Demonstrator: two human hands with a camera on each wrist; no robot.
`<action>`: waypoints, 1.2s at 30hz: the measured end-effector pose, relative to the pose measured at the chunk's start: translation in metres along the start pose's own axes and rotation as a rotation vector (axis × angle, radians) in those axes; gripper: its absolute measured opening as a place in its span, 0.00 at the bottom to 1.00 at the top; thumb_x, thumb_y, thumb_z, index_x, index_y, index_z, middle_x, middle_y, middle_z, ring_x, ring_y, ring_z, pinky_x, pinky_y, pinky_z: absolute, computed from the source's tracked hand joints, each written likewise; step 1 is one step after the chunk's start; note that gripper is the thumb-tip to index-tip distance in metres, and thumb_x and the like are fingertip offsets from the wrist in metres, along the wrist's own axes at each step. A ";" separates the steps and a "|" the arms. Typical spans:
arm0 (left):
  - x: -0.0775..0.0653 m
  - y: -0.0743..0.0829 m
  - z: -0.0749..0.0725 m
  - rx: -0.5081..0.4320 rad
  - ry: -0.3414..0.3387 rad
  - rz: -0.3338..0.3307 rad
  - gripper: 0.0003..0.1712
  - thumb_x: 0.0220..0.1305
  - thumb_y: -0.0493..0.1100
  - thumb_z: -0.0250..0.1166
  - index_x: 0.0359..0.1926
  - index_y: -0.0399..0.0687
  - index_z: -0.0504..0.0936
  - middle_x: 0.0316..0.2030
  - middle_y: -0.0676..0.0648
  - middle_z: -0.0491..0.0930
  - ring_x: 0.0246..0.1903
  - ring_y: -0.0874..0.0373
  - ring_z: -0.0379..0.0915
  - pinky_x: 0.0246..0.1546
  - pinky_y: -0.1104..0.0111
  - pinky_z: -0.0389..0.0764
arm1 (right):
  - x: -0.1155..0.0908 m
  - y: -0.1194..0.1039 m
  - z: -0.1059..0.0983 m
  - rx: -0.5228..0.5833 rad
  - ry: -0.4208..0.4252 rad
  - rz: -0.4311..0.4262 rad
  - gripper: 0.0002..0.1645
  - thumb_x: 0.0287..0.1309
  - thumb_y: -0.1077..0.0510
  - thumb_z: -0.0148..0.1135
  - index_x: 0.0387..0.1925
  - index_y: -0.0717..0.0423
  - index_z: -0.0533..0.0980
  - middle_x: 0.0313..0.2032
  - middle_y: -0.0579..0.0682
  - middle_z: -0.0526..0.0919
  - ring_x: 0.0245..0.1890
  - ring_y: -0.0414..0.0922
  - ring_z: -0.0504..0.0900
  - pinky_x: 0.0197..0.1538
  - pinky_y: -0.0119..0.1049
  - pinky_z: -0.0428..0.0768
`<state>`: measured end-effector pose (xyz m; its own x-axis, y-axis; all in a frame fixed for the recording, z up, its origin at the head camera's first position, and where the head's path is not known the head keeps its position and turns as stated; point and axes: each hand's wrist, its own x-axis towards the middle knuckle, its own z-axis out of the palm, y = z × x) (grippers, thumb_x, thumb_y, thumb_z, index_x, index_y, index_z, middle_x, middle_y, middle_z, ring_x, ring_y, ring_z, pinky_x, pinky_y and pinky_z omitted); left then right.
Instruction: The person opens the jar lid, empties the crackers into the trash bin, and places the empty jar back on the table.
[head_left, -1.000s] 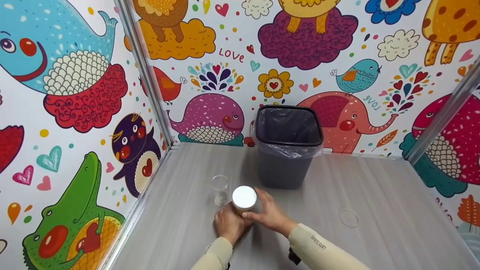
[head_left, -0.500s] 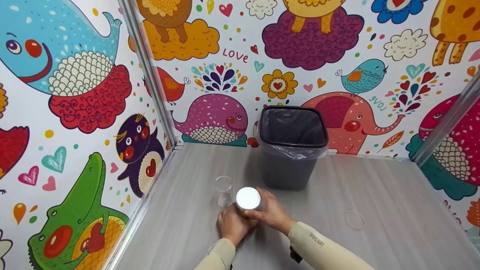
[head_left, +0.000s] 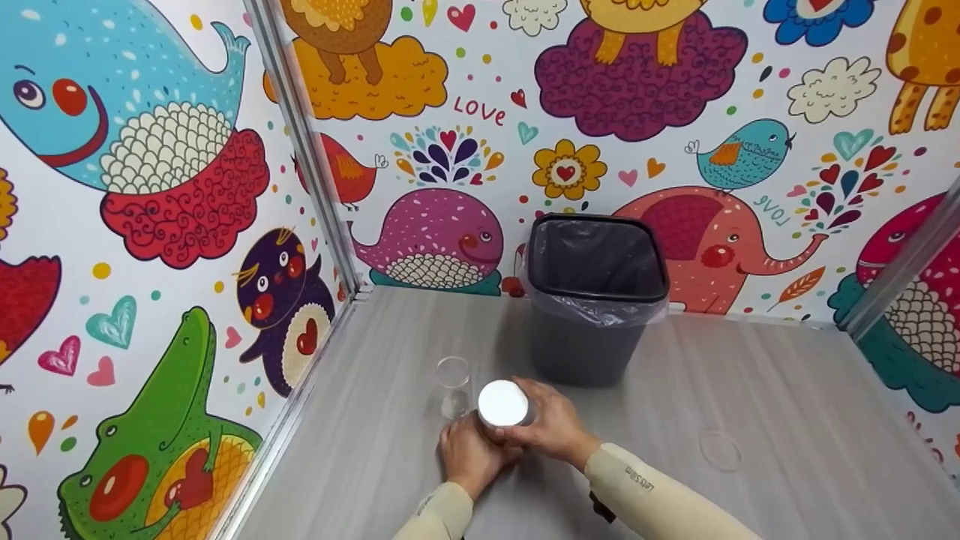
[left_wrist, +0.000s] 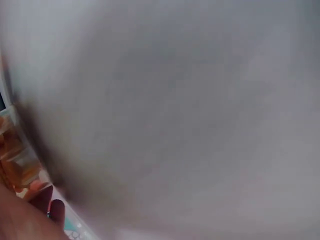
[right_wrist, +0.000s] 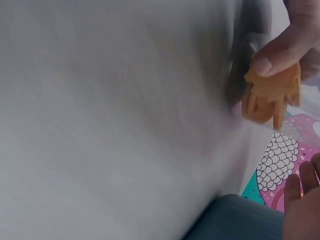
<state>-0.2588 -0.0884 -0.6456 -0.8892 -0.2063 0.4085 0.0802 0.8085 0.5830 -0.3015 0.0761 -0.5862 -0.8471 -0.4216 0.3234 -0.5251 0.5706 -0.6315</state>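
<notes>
Head view: bright, even illumination; the printed wall is sharp. Glare whitens the top of the container at lower centre. A soft shadow darkens the table left of the bin. Both wrist views: dimmer; the grey surface filling most of each frame is blurred.

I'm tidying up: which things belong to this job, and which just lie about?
Seemingly in use, held by left hand and right hand:
Clear plastic container of orange pieces
Its round white lid

Probably lying about, untouched:
Clear round plastic cup
Thin clear circular piece
Grey, black-rimmed plastic bin
</notes>
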 end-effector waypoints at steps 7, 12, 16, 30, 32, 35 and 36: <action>-0.009 0.006 0.002 -0.035 -0.068 0.003 0.43 0.23 0.60 0.84 0.43 0.45 0.81 0.38 0.47 0.85 0.43 0.48 0.79 0.56 0.47 0.65 | 0.006 0.015 -0.026 -0.161 -0.187 -0.179 0.55 0.45 0.28 0.71 0.67 0.56 0.71 0.65 0.49 0.75 0.63 0.51 0.73 0.62 0.52 0.71; -0.010 0.007 0.004 -0.048 -0.097 0.014 0.44 0.25 0.61 0.84 0.45 0.44 0.81 0.39 0.47 0.85 0.44 0.47 0.79 0.58 0.47 0.63 | 0.016 0.016 -0.041 -0.201 -0.324 -0.217 0.54 0.47 0.28 0.69 0.68 0.55 0.71 0.69 0.47 0.70 0.66 0.50 0.69 0.64 0.52 0.68; -0.005 0.005 0.001 -0.029 -0.078 0.030 0.44 0.26 0.61 0.84 0.46 0.44 0.81 0.40 0.46 0.85 0.44 0.47 0.79 0.59 0.46 0.63 | 0.015 0.010 -0.037 -0.151 -0.293 -0.131 0.55 0.47 0.30 0.70 0.70 0.56 0.68 0.70 0.49 0.67 0.68 0.51 0.66 0.66 0.53 0.66; 0.001 -0.008 -0.005 0.028 0.008 0.106 0.38 0.29 0.61 0.80 0.41 0.42 0.84 0.37 0.45 0.85 0.39 0.42 0.79 0.54 0.45 0.67 | -0.022 -0.026 0.028 0.135 0.204 0.123 0.56 0.47 0.42 0.78 0.67 0.71 0.64 0.64 0.69 0.68 0.65 0.65 0.66 0.64 0.60 0.64; 0.001 -0.008 -0.004 0.023 0.012 0.117 0.37 0.29 0.61 0.80 0.40 0.43 0.84 0.36 0.46 0.85 0.38 0.42 0.79 0.52 0.45 0.68 | -0.021 -0.026 0.030 0.133 0.231 0.132 0.55 0.45 0.43 0.79 0.66 0.70 0.65 0.63 0.67 0.69 0.63 0.64 0.68 0.64 0.60 0.65; 0.001 -0.008 -0.004 0.022 0.000 0.118 0.38 0.28 0.62 0.80 0.40 0.43 0.83 0.36 0.46 0.85 0.38 0.43 0.79 0.52 0.45 0.68 | -0.020 -0.025 0.029 0.116 0.238 0.120 0.55 0.43 0.41 0.80 0.65 0.68 0.67 0.62 0.65 0.71 0.62 0.62 0.70 0.63 0.59 0.67; 0.000 -0.009 -0.004 0.024 -0.007 0.112 0.39 0.28 0.63 0.81 0.40 0.43 0.83 0.36 0.46 0.85 0.39 0.44 0.79 0.52 0.46 0.67 | -0.020 -0.024 0.027 0.106 0.228 0.112 0.55 0.43 0.40 0.79 0.65 0.67 0.68 0.62 0.65 0.72 0.62 0.62 0.70 0.62 0.59 0.67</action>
<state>-0.2579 -0.0978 -0.6477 -0.8785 -0.1103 0.4649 0.1683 0.8392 0.5171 -0.2694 0.0517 -0.5971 -0.9022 -0.1836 0.3902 -0.4258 0.5228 -0.7385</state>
